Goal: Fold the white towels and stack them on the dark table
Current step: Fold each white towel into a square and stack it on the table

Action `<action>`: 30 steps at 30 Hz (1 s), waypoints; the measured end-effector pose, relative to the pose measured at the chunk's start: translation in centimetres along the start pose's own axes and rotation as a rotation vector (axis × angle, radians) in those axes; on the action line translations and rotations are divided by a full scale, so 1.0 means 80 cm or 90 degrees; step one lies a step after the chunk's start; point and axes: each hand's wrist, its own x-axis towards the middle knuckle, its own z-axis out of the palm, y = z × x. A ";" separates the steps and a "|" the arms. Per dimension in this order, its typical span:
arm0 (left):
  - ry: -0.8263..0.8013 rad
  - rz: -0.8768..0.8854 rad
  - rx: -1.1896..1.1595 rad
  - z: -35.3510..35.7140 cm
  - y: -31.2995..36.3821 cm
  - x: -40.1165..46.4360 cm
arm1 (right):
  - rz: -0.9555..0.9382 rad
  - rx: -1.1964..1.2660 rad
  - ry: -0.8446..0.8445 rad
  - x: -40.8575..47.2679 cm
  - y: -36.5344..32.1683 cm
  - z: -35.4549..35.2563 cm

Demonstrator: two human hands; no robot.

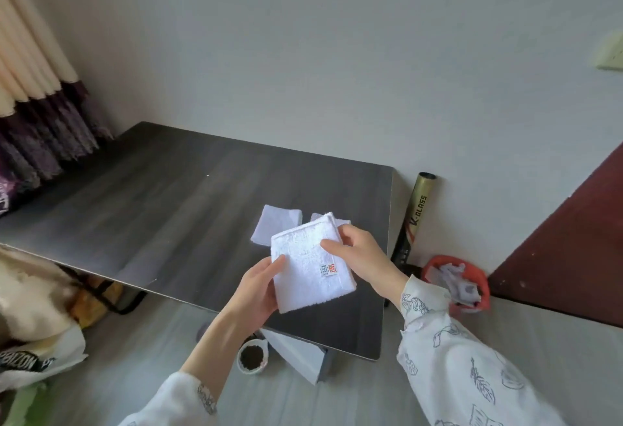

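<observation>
Folded white terry towel with a small red-and-white label (312, 262) held in the air over the near right part of the dark wood-grain table (168, 196), slightly tilted, long axis running from far-left corner to near-right.

Left hand (259, 285) grips the near-left edge: thumb on top, fingers curled under, mostly hidden by the cloth. Right hand (357, 253) pinches the far-right edge, thumb on the top face, fingers bent round the side.

Two more folded white towel squares on the table just beyond: left square (276, 226) fully in view, right square (332, 221) mostly hidden behind the held towel and right hand. Cannot tell if those two touch each other.

Key relation: both landing spots lie away from the body, directly past the held towel's far edge. Right square nearer the right hand, left square ahead of the left hand.

Judgement: fold looks finished, placement step next. Needs a short forward carry and lowering flat, edges squared to whichever square becomes the stack base. Risk: top layer slipping open on release.
</observation>
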 end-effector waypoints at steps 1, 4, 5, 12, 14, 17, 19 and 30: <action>0.001 -0.008 0.011 -0.005 0.002 0.017 | 0.019 0.004 0.006 0.013 0.007 -0.003; 0.026 -0.033 0.054 -0.013 0.006 0.073 | 0.098 0.032 0.006 0.057 0.032 -0.012; 0.031 -0.040 0.075 -0.015 0.005 0.093 | 0.126 0.045 -0.001 0.071 0.042 -0.014; 0.082 -0.061 0.242 -0.013 -0.002 0.225 | 0.249 0.079 -0.024 0.178 0.106 -0.035; 0.102 -0.066 0.287 -0.014 -0.005 0.262 | 0.277 0.085 -0.023 0.205 0.119 -0.041; 0.126 -0.071 0.342 -0.017 -0.013 0.313 | 0.306 0.085 -0.008 0.239 0.139 -0.046; 0.127 -0.076 0.388 -0.019 -0.019 0.341 | 0.321 0.078 0.003 0.260 0.151 -0.047; 0.089 -0.093 0.569 -0.034 -0.042 0.429 | 0.376 0.005 0.085 0.338 0.203 -0.033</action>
